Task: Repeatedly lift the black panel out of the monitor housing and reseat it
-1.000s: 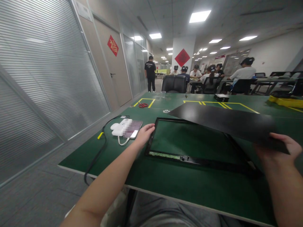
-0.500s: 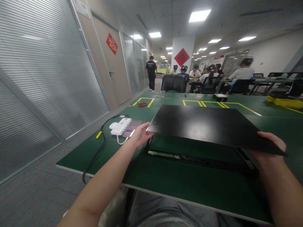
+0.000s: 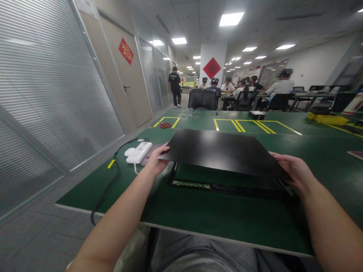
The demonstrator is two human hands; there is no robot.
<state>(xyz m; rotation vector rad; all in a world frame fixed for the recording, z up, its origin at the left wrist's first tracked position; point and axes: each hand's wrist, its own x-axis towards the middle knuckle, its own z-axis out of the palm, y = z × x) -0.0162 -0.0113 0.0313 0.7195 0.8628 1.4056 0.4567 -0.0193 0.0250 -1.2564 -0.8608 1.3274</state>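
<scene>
A thin, flat black panel (image 3: pixel 218 151) is held between my two hands above the table. My left hand (image 3: pixel 159 159) grips its left edge, thumb on top and fingers beneath. At the right edge my right hand (image 3: pixel 295 170) is closed on the panel, its thumb along the top. Below lies a black rectangular frame (image 3: pixel 249 192) with a strip of green circuit board (image 3: pixel 191 184) along its near side. The panel hides the frame's far side.
On the green table (image 3: pixel 215 223) are a white power adapter (image 3: pixel 138 152), a phone partly behind my left hand, a black cable (image 3: pixel 115 181), red-handled scissors (image 3: pixel 165 125), a clear cup (image 3: pixel 190 111) and a small black box (image 3: pixel 256 115). Several people sit beyond a black chair (image 3: pixel 202 99).
My right hand has moved left and its grip on the panel has shifted. The panel has come left in view and sits slightly lower over the frame. The camera has turned a little right.
</scene>
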